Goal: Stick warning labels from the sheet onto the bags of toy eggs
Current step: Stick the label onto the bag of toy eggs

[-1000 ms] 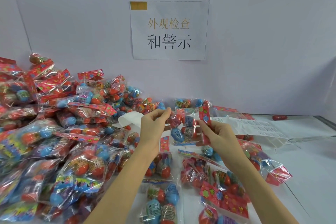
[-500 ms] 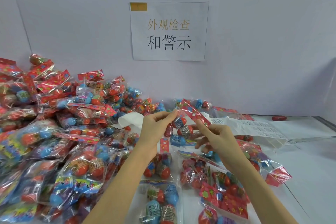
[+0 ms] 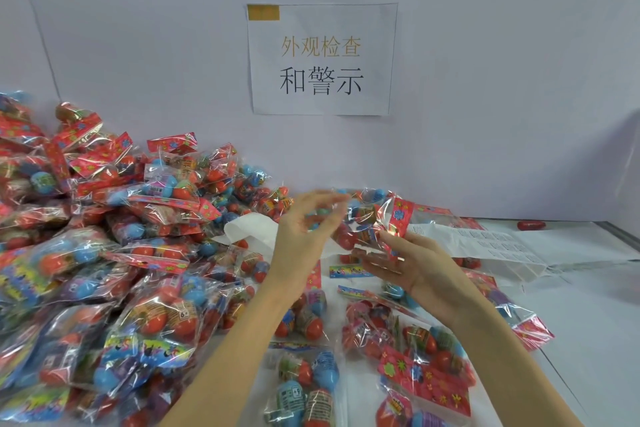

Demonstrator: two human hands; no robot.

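A bag (image 3: 372, 218) of toy eggs is held up between the two hands, above the surface (image 3: 571, 305) and in front of the wall (image 3: 485, 80). Its red flowered header strip points up and to the right. The right hand (image 3: 412, 267) is under the bag, palm up, fingers spread and fairly straight; the lower edge of the bag lies on the fingertips, and the thumb touches the plastic near the header. The left hand (image 3: 304, 236) is at the bag's left edge with fingers loosely curved; it is blurred, so whether it pinches the plastic or only touches it cannot be told.

The label sheet (image 3: 491, 244) lies behind the right hand, running off to the right over other bags, with rows of small printed labels showing on it. A curled white piece of backing paper (image 3: 252, 229) lies just behind the left hand.

A big pile (image 3: 97, 253) of egg bags fills the left side and climbs against the wall. More bags (image 3: 408, 354) lie flat on the surface below the hands. A single red egg (image 3: 531, 225) lies alone near the wall, far right. A paper sign (image 3: 322, 59) with Chinese characters hangs on the wall above.
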